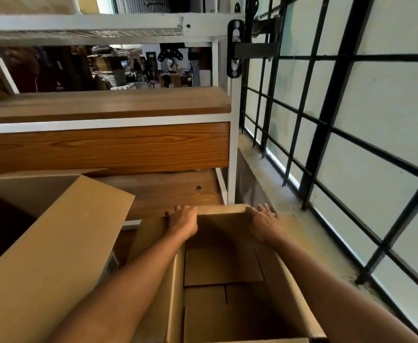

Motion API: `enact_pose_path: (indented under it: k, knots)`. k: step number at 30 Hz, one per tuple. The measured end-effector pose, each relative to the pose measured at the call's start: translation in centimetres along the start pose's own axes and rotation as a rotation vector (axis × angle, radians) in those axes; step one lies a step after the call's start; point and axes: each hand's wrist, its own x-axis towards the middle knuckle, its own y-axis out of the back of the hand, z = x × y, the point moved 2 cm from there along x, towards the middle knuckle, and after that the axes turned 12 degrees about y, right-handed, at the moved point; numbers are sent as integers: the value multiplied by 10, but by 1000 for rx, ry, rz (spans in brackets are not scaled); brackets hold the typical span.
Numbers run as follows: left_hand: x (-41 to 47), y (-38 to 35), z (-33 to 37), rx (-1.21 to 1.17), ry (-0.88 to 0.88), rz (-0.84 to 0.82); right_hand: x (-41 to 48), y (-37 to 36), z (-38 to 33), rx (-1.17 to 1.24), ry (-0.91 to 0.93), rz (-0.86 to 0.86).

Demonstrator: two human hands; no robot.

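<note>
An open, empty cardboard box (224,268) stands in front of me, its inside showing folded bottom flaps. My left hand (182,220) lies on the box's far left corner, fingers spread flat over the rim and the left flap. My right hand (265,222) rests on the far right corner, fingers stretched over the edge. Both arms reach forward along the box's sides. Neither hand curls round anything that I can see.
A larger open cardboard box (54,243) stands to the left, its flap raised. Behind is a wooden workbench (104,144) in a white metal frame (234,144). A barred window (339,144) and a concrete sill (289,206) run along the right.
</note>
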Motion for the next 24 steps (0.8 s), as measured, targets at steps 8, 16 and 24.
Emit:
enact_pose_path:
  k: [8, 16, 24]
  knots:
    - [-51, 25, -13, -90, 9, -28, -42, 24, -44, 54, 68, 32]
    - [-152, 24, -49, -225, 80, -77, -119, 16, -79, 140, 84, 12]
    - [-241, 50, -60, -214, -37, 104, -213, 10, -128, 191, 202, 155]
